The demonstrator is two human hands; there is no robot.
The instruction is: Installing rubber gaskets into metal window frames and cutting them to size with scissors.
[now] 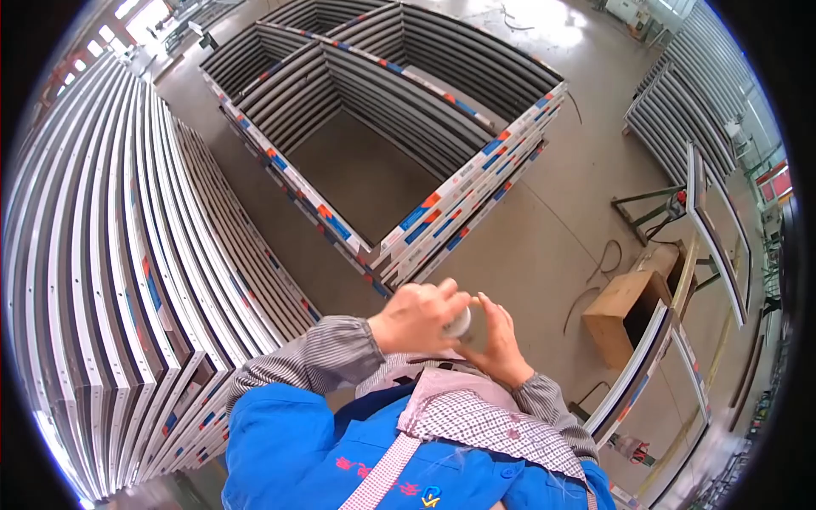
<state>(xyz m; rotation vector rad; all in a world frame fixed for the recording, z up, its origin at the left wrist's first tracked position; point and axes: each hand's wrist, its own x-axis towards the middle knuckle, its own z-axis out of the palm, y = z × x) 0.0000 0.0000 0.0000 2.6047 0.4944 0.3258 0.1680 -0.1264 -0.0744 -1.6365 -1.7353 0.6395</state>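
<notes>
Both hands are raised close together in front of my chest. My left hand [422,316] has its fingers curled around a small white round thing [460,323], which looks like a lid or a roll; its kind is not clear. Just to the right, my right hand [500,342] is cupped beside it with bent fingers and the thumb toward the white thing. Something pale or see-through seems to lie between that thumb and fingers, but I cannot make it out. Grey striped sleeves cover both forearms, above a blue garment.
Ahead stands a large stack of rectangular frames [442,191] with coloured labels. Many long white frames [110,221] lean in rows at left. On the right are an open cardboard box [619,313], a metal stand [646,204], and cords [605,259] on the floor.
</notes>
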